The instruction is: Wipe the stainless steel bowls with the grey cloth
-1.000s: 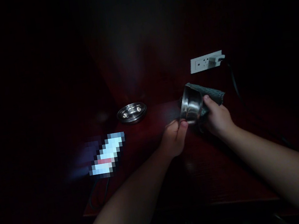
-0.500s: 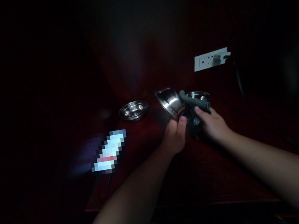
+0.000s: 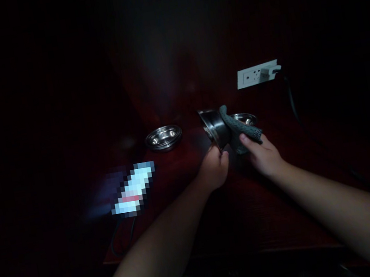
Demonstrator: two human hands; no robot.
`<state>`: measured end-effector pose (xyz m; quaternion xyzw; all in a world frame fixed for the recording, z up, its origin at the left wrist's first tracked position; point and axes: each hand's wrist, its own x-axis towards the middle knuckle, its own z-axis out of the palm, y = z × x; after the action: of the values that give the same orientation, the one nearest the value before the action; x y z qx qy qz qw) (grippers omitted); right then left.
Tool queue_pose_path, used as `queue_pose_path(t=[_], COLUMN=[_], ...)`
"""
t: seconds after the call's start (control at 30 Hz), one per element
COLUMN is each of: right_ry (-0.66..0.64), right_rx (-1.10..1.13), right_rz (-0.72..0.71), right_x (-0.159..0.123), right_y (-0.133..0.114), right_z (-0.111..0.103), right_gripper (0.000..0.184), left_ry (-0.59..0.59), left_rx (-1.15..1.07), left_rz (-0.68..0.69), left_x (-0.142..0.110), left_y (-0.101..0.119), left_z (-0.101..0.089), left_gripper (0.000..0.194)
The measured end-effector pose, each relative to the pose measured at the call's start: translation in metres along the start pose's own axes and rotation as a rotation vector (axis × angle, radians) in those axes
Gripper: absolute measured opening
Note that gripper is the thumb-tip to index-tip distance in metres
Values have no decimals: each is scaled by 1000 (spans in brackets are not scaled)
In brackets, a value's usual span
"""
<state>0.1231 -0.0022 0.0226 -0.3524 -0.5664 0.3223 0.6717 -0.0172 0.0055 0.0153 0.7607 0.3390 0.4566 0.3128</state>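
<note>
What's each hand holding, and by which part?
Left hand: a metal bowl, by the lower side of its rim. Right hand: a gray-green cloth, by its lower part.

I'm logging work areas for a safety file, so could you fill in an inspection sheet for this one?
Surface: dark red table, dimly lit.
Items in hand: metal bowl, tilted on its side; grey-green mesh cloth against its outside.
Clutter: stacked metal dishes and a bright pixelated rectangle at left; another metal dish partly hidden behind the cloth.
Hands: left hand grips the bowl; right hand grips the cloth.
Cables: thin cable by the rectangle; dark cable running from a plug at right.
Surroundings: white socket plate beyond the hands; the rest too dark to judge.
Other people: nothing seen.
</note>
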Motion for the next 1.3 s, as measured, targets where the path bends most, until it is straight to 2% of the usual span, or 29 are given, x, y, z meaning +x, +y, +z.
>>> queue_pose_path(t=[0.13, 0.27, 0.37, 0.57, 0.83, 1.0, 1.3], right_ry=[22, 138, 194, 239, 383, 423, 435], right_rx=[-31, 31, 73, 23, 156, 249, 261], right_rz=[-16, 52, 96, 78, 172, 221, 249], right_x=[1, 1, 1, 6, 19, 20, 19], right_y=[4, 7, 2, -8, 14, 10, 9], right_z=[-4, -6, -4, -3, -9, -5, -3], right_gripper=[39, 39, 34, 31, 46, 48, 46], left_ry=[4, 9, 8, -37, -135, -155, -155], left_rx=[34, 16, -12, -35, 0, 7, 20], left_rz=[17, 46, 48, 52, 69, 74, 63], left_x=[0, 1, 2, 0, -5, -6, -7], left_y=[6, 9, 8, 8, 12, 11, 11], left_z=[-4, -6, -7, -8, -7, -8, -8], left_gripper=[42, 42, 42, 42, 45, 46, 44])
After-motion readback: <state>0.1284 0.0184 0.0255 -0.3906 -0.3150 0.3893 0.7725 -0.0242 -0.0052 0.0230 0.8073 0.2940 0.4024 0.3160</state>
